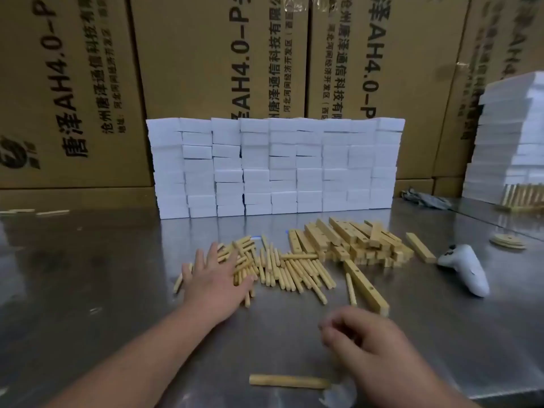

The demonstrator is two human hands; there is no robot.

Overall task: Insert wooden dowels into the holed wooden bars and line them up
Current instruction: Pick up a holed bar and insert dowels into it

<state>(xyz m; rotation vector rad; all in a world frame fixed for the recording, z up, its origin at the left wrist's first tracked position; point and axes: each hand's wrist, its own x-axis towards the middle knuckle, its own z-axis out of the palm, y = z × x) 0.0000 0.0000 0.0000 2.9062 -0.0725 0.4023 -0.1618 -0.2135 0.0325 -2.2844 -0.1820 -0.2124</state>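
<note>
A loose heap of short wooden dowels (282,269) lies on the metal table (88,290) at centre. My left hand (215,281) rests flat on the heap's left side, fingers straight and spread. A pile of holed wooden bars (353,242) sits right of the dowels. One holed bar (366,285) lies apart, angled toward me, with a single dowel (351,290) beside it. My right hand (365,343) hovers low near the front edge, blurred, fingers curled; whether it holds anything I cannot make out. One dowel (288,381) lies on the table just left of it.
A wall of stacked white boxes (273,169) stands behind the wood, cardboard cartons (206,54) behind that. A white controller (465,272) lies at the right, wooden discs (507,241) beyond it. More white boxes (506,142) and a finished dowelled bar (524,198) stand far right.
</note>
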